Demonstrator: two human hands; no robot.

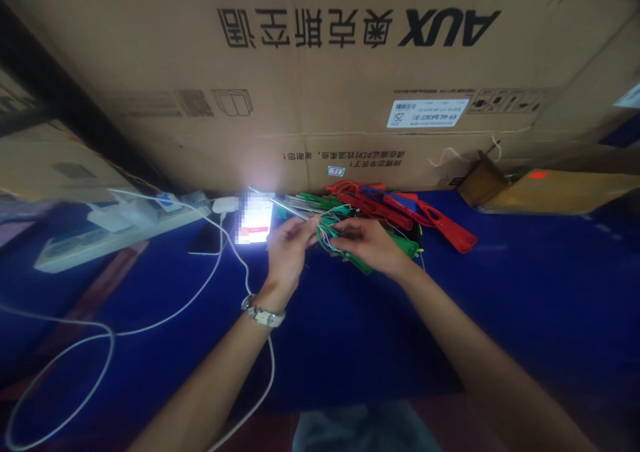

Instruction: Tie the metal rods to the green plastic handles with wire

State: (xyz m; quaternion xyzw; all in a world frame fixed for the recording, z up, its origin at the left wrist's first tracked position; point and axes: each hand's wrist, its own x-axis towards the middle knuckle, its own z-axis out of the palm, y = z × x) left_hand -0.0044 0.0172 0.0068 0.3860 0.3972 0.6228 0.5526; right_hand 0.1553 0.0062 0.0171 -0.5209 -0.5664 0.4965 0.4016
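My left hand (293, 249), with a watch (263, 312) on its wrist, is closed around a green piece with thin wires (327, 232). A slim silver rod (293, 210) sticks out past its fingers, up and to the left. From the other side my right hand (373, 244) bends its fingers against the same wires; what lies between its fingertips is hidden. Long green plastic parts (407, 245) show beneath and beside the right hand. Behind both hands is a pile of red plastic parts (373, 202), mixed with green ones and more silver rods.
A lit phone (257, 219) stands left of my left hand. White cables (220, 239) loop across the blue table cover (360, 332) from a power strip (95, 239) with plugs. A large cardboard box (320, 105) walls off the back. A yellow-brown packet (560, 189) lies at right.
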